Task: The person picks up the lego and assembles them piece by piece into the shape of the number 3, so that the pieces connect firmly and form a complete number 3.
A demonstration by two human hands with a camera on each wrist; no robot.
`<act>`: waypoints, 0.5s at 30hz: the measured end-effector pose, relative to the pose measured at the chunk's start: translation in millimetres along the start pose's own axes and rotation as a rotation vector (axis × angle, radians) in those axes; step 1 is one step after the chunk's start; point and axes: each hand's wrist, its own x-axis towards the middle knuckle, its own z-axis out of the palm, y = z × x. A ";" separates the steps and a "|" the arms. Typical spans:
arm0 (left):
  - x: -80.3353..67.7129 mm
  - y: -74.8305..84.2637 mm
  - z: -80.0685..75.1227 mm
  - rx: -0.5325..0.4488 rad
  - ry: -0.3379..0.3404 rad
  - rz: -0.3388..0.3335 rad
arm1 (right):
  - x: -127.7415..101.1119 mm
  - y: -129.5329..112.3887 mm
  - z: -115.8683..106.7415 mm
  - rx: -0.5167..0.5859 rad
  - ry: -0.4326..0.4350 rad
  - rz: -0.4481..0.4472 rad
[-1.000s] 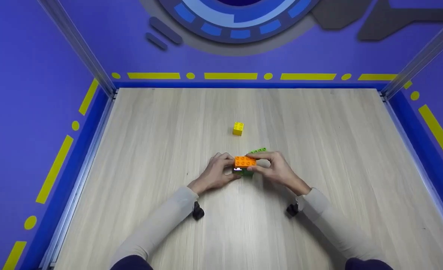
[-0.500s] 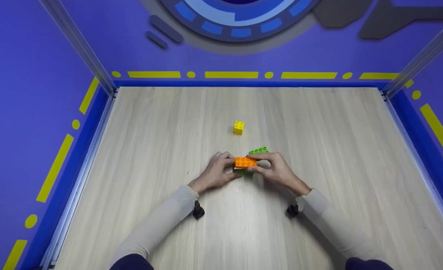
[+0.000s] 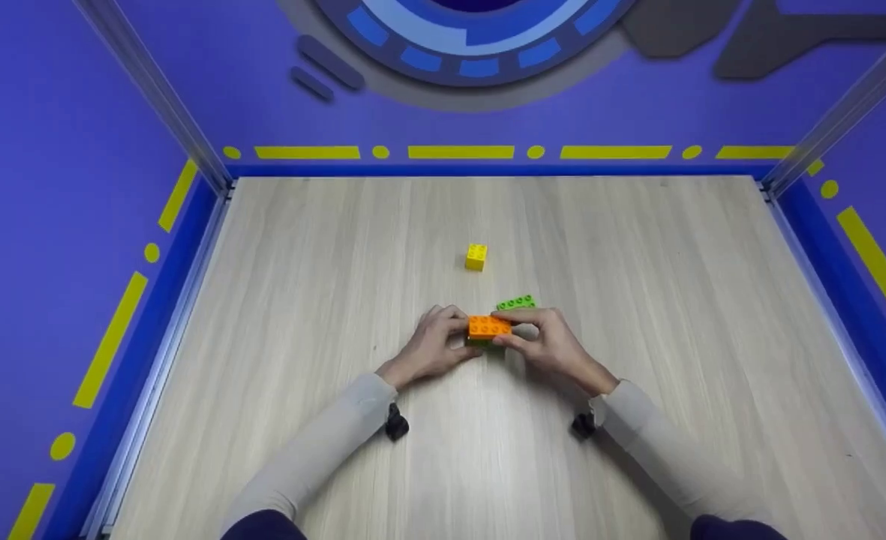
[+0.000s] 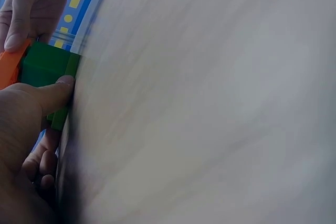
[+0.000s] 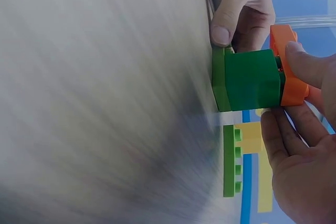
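My right hand point(image 3: 551, 343) pinches an orange building brick point(image 3: 489, 327) with two rows of studs, thumb on one long side and fingers on the other. In the right wrist view, the orange brick sits slightly tilted over the studs of a dark green block point(image 5: 253, 80), with some studs showing between them. That block stands on a thin light green brick point(image 5: 221, 80) at the tabletop. My left hand point(image 3: 433, 343) grips this stack low down, its thumb pressed on the thin brick in the left wrist view. From the head, the orange brick hides most of the stack.
Just behind my right fingers lies another thin light green brick point(image 3: 516, 302) with studs up. Farther back stands a small yellow brick point(image 3: 476, 257). Blue panels enclose the wooden table point(image 3: 322, 247) at the back and sides.
The orange brick in my right hand has come down slightly and toward me, covering the bright strip seen beneath it earlier. My left hand has stayed in place.
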 end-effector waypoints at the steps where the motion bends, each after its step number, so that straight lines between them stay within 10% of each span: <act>1: 0.1 -0.3 0.1 0.000 0.000 0.001 | -0.3 0.0 0.2 -0.005 0.000 0.002; 15: 1.0 -0.9 -0.2 -0.022 -0.002 0.008 | -1.6 1.1 2.3 -0.037 0.018 -0.039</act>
